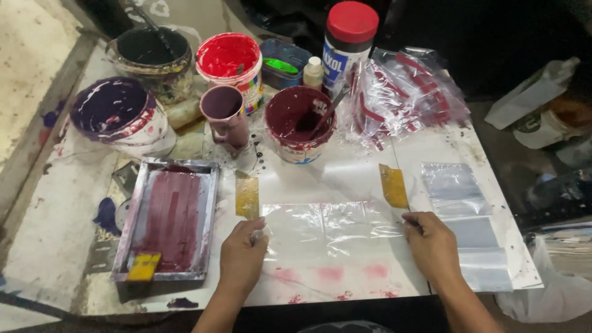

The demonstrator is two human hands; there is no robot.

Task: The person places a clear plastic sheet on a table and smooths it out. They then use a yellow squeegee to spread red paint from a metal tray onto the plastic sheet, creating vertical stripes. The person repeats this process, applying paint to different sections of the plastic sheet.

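Observation:
A row of clear plastic bags (330,229) lies flat on the white table (345,179) in front of me. My left hand (242,258) pinches the row's left edge, just below a yellowish tape strip (247,196). My right hand (433,245) presses on its right edge, under a second yellowish tape strip (394,185). Faint pink smears show on the table beneath the plastic. To the left sits a metal-framed printing screen (171,219) stained dark red, with a yellow-handled squeegee (143,267) resting at its near end.
Open paint tubs stand along the back: purple (117,111), black (150,52), red (229,58), maroon with a stirrer (299,120), plus a small maroon cup (224,111). A red-capped white bottle (346,43) and a heap of red-striped bags (401,92) are behind. More clear bags (472,231) lie at right.

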